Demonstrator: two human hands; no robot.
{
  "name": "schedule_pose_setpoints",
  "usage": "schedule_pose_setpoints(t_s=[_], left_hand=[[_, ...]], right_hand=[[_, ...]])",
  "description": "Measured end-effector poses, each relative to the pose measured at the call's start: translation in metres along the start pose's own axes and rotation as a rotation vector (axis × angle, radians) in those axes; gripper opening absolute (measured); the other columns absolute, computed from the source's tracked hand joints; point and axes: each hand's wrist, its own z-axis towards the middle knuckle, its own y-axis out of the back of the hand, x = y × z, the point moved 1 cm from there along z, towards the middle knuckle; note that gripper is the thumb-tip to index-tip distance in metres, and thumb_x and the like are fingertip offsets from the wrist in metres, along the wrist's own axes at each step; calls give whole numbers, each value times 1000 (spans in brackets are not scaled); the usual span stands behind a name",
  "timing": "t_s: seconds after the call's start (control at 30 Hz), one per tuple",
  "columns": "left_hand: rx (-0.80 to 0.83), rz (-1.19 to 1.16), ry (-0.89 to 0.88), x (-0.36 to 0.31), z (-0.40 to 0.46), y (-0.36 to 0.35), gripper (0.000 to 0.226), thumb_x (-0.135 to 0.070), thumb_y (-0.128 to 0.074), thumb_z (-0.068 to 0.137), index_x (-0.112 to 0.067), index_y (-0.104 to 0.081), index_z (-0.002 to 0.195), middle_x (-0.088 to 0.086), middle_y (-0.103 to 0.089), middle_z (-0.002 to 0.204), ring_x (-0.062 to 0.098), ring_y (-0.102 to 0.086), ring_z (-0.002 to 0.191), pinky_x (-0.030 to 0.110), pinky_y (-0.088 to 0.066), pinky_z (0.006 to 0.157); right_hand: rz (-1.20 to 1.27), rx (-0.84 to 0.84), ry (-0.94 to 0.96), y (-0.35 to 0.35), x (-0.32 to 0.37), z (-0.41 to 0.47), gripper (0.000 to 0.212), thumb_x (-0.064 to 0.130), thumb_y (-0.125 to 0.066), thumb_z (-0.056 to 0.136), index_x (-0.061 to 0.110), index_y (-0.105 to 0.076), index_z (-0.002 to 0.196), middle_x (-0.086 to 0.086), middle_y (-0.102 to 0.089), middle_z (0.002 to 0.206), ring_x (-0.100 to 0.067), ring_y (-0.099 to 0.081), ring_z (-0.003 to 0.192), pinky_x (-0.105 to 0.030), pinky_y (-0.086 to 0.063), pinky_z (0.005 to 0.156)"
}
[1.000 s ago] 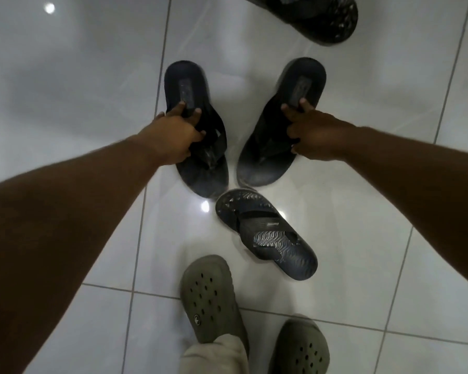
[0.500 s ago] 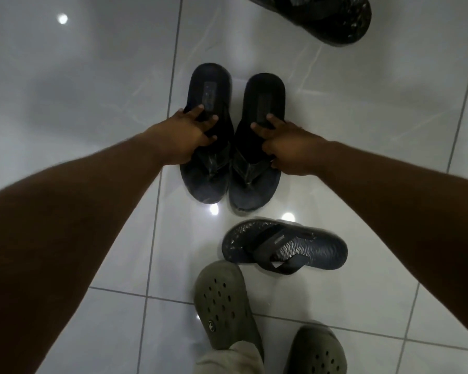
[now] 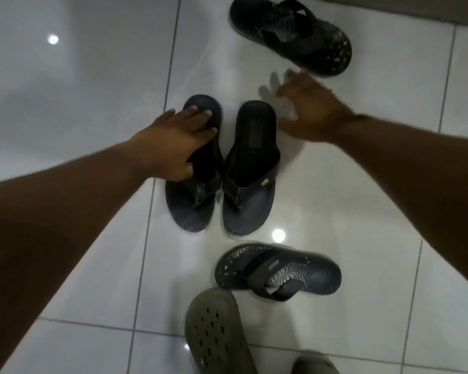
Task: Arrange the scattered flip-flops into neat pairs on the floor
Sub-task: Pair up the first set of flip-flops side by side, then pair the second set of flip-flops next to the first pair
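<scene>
Black plain flip-flops side by side at frame centre on white tile floor [image 3: 362,184]: left flip-flop [image 3: 193,168] under flat, spread left hand [image 3: 173,143], right flip-flop [image 3: 250,168] untouched. Right hand [image 3: 307,107] open, blurred, empty, just below patterned flip-flop [image 3: 291,33] at top. Matching patterned flip-flop [image 3: 277,271] lower centre, beside green clogs [image 3: 214,333].

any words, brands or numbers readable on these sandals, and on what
No text can be read.
Round metal stud on the plain black flip-flop's strap: too small.
Tag on the wave-patterned flip-flop's strap: blurred.
Round emblem on the olive perforated clog: a mark, unreadable.
</scene>
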Motion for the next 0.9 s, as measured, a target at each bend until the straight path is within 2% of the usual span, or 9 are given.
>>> schedule_pose_setpoints(t_s=[0.13,0.23,0.3,0.43,0.53,0.67,0.73,0.8,0.9], left_hand=[[-18,-107,69,-4,27,18,99,-67,-50,74,-25,-7,154,5,0,165,28,-2,152,50,-13,121],[-16,-164,108,-19,36,24,103,-72,-50,76,-25,-3,154,6,4,166,28,1,152,47,-8,122],[-13,-160,65,-33,37,24,102,-70,-52,78,-25,-2,154,7,7,165,29,3,152,49,-7,123],[-119,-153,-81,-74,36,24,96,-67,-55,78,-24,-14,153,7,-2,165,31,-5,152,48,-13,120],[-154,-111,-206,-119,35,14,91,-65,-54,79,-22,-21,151,11,-13,164,33,-11,151,47,-14,120],[-15,-68,-346,-194,22,-14,92,-63,-55,79,-21,-18,153,14,-4,164,38,-2,151,48,-4,121],[81,-72,-375,-230,8,-31,75,-50,-52,86,-23,-25,151,14,-4,165,39,1,150,53,0,120],[220,-69,-312,-253,-3,-47,60,-37,-42,95,-25,-23,151,14,-5,164,41,1,150,60,0,118],[368,9,-204,-270,-4,-47,70,-33,-51,94,-26,-13,153,18,-5,163,46,-12,146,61,-28,109]], right_hand=[[-206,-43,-169,29,-48,43,89,54,-60,85,22,-14,154,-21,-3,162,-49,1,147,-61,-8,118],[-256,71,-300,34,-68,57,94,67,-52,83,35,1,153,-11,11,164,-48,10,146,-65,-5,114],[-253,134,-283,31,-70,62,91,62,-54,85,35,1,153,-4,15,164,-45,11,147,-66,-7,114],[-216,126,-230,32,-68,66,82,41,-58,91,24,-9,155,-4,0,165,-38,2,150,-62,-11,116],[-189,153,-236,30,-72,50,75,38,-54,93,18,-16,153,-16,-19,161,-41,-24,144,-50,-24,116],[-49,72,-318,11,-85,-12,65,27,-52,95,12,-23,151,-22,-29,155,-41,-35,137,-38,-27,114],[-69,67,-405,1,-96,-52,53,19,-49,94,2,-37,142,-27,-40,145,-44,-41,130,-45,-34,111],[-117,139,-462,-13,-106,-93,47,14,-46,94,-2,-40,138,-29,-40,144,-47,-41,130,-52,-37,107],[-98,218,-464,-37,-116,-146,60,11,-44,96,1,-21,150,-23,-16,159,-46,-27,141,-51,-29,114]])
